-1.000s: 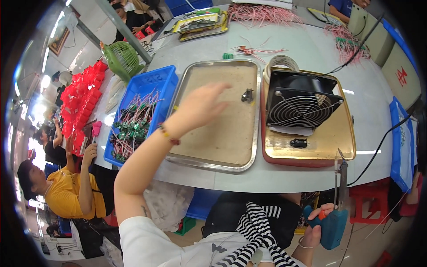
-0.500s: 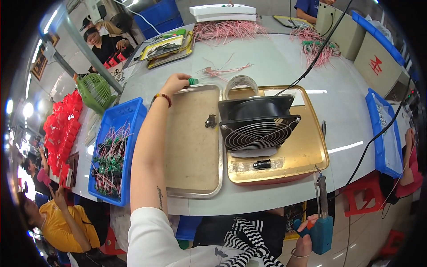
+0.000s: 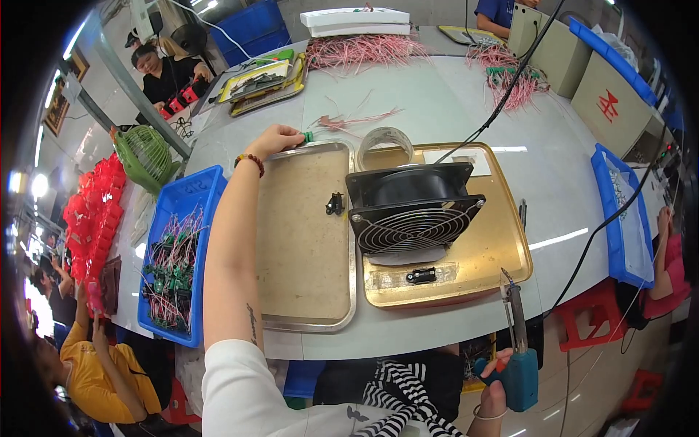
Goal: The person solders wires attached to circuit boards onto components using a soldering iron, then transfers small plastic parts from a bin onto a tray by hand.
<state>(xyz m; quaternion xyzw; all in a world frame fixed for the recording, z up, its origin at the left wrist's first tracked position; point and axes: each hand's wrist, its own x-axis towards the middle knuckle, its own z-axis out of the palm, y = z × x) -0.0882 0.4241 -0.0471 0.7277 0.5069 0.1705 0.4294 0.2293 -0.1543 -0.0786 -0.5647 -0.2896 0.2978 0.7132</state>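
Note:
My left hand (image 3: 279,140) reaches to the far left corner of a shallow metal tray (image 3: 352,240), its fingers closed on a small green piece (image 3: 308,137) just past the tray's rim. What the piece is exactly is too small to tell. My right hand (image 3: 496,379) grips the blue handle of a soldering gun (image 3: 521,375), whose tip points up beside the gold tray's near right corner. A small black part (image 3: 334,204) lies in the metal tray. Another black part (image 3: 421,275) sits on the gold tray (image 3: 502,247), in front of a black fan (image 3: 415,211).
A tape roll (image 3: 384,148) stands behind the fan. Left is a blue bin (image 3: 218,191) of wired green boards. Pink wires (image 3: 364,52) lie at the back, a few loose ones (image 3: 349,124) nearer. A black cable (image 3: 502,113) hangs across. Other people sit around.
The whole view has shifted slightly left. The soldering gun has moved a little left toward the gold tray. My left hand stays at the green piece.

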